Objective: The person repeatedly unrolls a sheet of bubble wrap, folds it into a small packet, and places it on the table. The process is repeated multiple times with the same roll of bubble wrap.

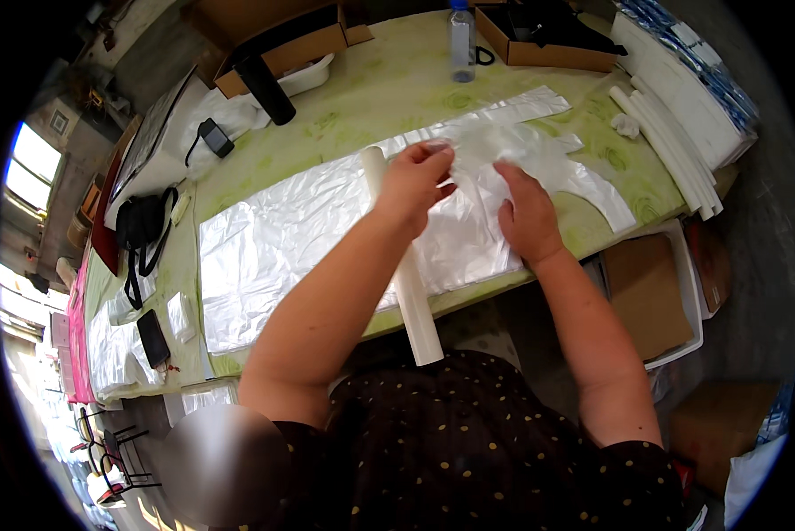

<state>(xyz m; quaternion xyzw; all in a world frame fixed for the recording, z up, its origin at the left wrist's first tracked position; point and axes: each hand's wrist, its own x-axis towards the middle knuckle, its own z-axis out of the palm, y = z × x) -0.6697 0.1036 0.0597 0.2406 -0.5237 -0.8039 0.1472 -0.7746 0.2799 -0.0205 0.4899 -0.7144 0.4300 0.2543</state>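
A stack of thin white plastic carrier bags (282, 226) lies flat across the table, with strap-shaped handles (603, 196) at its right end. Above the bags, my left hand (415, 186) is closed in a pinch, with thin clear-white film at its fingertips. My right hand (530, 212) hovers over or rests on the crumpled upper bag, fingers stretched and thumb apart; whether it touches the film I cannot tell. A white roll or tube (417, 314) lies slantwise across the stack, partly hidden under my left forearm, its near end sticking out past the table edge.
A green patterned cloth (344, 106) covers the table. Toward the back stand a black cylinder (266, 90), a water bottle (461, 44) and an open carton (539, 53). More white rolls (672, 146) lie at right. A phone (152, 339) and black bag (141, 221) are at left.
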